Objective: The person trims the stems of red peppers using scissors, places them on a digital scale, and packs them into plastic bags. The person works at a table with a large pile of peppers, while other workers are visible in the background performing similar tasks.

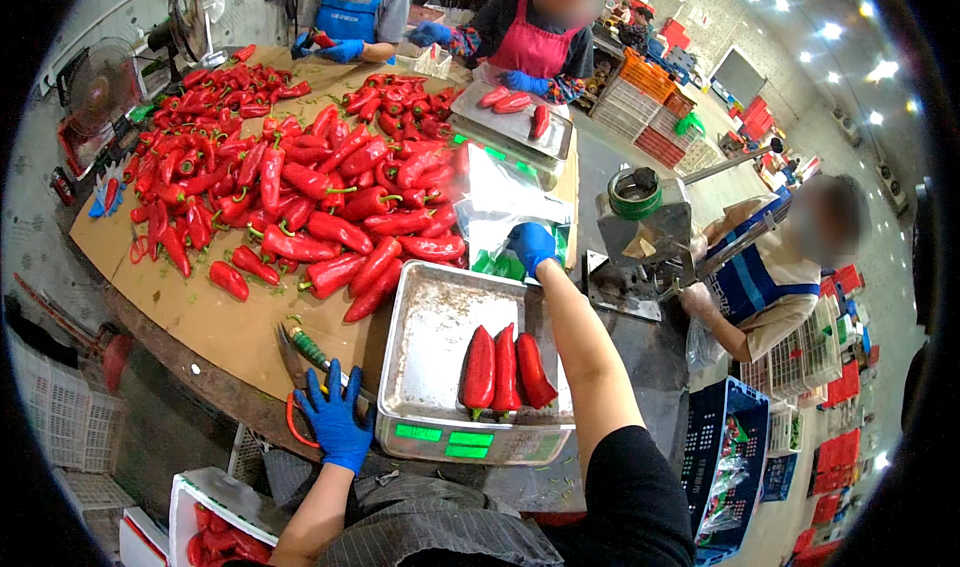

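My left hand [338,422], in a blue glove, has its fingers spread at the left side of a steel weighing tray [425,307]. Close to its fingers are a tool with a green-wrapped handle [308,349] and an orange handle loop [297,422]. Three red peppers [506,369] lie side by side on the tray, stems toward me. Reaching past the tray, my right hand [532,246], also blue-gloved, is closed at a stack of clear plastic bags [508,202] with green print. Its fingertips are partly hidden against the plastic.
A large heap of red peppers [300,177] covers the cardboard-topped table [170,297]. Across it, two people in aprons work by a second scale [515,127]. A metal machine [645,227] and another person stand right, above a blue crate [725,457]. A white box of peppers [215,497] is lower left.
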Action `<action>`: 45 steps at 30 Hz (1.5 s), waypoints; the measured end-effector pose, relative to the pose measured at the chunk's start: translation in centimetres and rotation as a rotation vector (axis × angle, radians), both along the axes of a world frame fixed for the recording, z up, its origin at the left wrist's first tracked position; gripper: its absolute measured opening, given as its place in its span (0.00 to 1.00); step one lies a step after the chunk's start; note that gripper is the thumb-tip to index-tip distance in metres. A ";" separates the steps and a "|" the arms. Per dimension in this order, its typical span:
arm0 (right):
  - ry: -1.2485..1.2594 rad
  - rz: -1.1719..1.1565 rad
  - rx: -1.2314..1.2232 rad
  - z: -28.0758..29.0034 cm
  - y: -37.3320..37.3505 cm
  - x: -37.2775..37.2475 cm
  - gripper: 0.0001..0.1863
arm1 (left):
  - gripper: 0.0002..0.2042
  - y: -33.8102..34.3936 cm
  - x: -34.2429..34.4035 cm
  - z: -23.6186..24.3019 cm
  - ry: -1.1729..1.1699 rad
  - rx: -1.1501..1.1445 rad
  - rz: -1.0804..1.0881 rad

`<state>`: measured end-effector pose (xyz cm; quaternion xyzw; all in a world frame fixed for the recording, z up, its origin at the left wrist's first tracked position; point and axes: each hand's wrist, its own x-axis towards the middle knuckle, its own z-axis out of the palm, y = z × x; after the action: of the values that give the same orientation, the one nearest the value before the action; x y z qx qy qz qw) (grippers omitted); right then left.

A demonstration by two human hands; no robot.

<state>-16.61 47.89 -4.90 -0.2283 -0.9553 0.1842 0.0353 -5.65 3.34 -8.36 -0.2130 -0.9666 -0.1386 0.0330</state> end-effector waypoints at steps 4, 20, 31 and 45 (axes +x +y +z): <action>0.152 0.072 0.002 -0.8 2.8 0.6 0.15 | 0.33 0.2 0.0 0.5 -0.014 0.037 0.005; 0.873 0.232 -0.005 15.3 -17.6 12.4 0.12 | 0.43 0.6 -0.9 4.5 0.009 1.008 -0.151; 0.752 0.244 -0.693 10.0 -28.2 21.8 0.20 | 0.20 -1.2 1.6 16.3 -0.825 1.345 -0.314; 0.101 0.427 -1.950 5.5 -26.7 22.2 0.17 | 0.21 -7.1 -1.9 16.3 -1.274 1.133 -0.306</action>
<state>5.58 21.15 0.64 0.0272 -0.4050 0.8997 -0.1606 -7.53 -3.77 7.91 -0.1739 -0.5469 -0.6953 -0.4327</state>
